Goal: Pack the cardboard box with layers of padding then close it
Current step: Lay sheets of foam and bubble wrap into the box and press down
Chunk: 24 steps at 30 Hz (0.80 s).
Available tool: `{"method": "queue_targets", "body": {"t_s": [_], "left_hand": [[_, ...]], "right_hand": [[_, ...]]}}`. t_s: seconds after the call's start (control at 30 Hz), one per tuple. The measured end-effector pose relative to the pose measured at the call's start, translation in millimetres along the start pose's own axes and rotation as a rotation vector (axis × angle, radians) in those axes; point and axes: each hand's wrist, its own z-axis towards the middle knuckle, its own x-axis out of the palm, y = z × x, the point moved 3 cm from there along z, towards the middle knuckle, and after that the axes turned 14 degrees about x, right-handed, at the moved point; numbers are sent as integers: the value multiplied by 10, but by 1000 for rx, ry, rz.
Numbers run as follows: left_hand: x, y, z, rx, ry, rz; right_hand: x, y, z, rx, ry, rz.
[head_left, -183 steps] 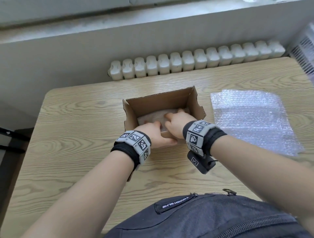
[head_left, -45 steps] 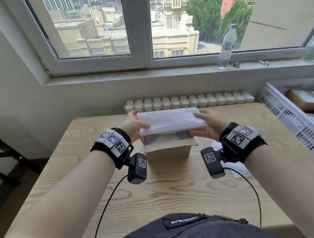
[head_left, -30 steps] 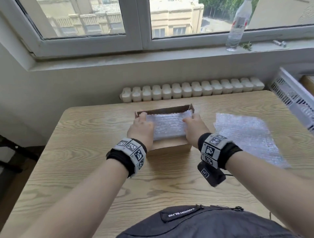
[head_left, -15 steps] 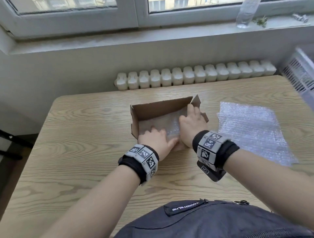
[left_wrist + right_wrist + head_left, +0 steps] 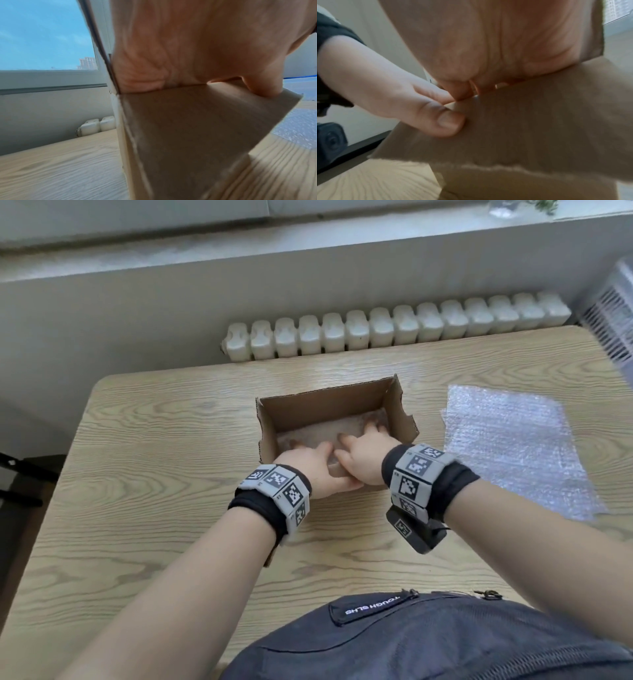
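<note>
The open cardboard box (image 5: 325,405) stands at the middle of the wooden table. A layer of bubble wrap (image 5: 329,429) lies on its bottom. Both hands reach in over the near wall. My left hand (image 5: 305,463) presses the wrap with its fingers stretched out, and its thumb (image 5: 443,121) rests on the outside of the near flap (image 5: 539,121). My right hand (image 5: 364,450) lies flat on the wrap toward the right wall. In the wrist views each palm (image 5: 188,47) (image 5: 496,40) drapes over the cardboard flap (image 5: 188,128), and the fingers are hidden inside.
A spare bubble wrap sheet (image 5: 513,453) lies flat on the table right of the box. A white radiator (image 5: 394,332) runs behind the table's far edge, and a white slatted crate (image 5: 613,313) sits at the far right. A dark bag (image 5: 428,638) is at the near edge.
The folded bubble wrap, held above the box 1.5 s ago, was lowered in and pushed to the bottom. Both hands have sunk deeper and now press it flat.
</note>
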Motion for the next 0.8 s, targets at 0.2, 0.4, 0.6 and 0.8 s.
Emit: {"method": "queue_targets", "body": {"t_s": [0.2, 0.4, 0.6, 0.8], "left_hand": [[-46, 68, 90, 5, 54, -102], [-46, 89, 166, 15, 58, -165], [-42, 118, 184, 7, 65, -203], [-19, 95, 141, -37, 43, -193]], "right_hand": [[-122, 42, 177, 14, 165, 33], [-111, 151, 313, 74, 197, 57], [-58, 139, 415, 112, 157, 95], [-60, 90, 276, 14, 50, 220]]}}
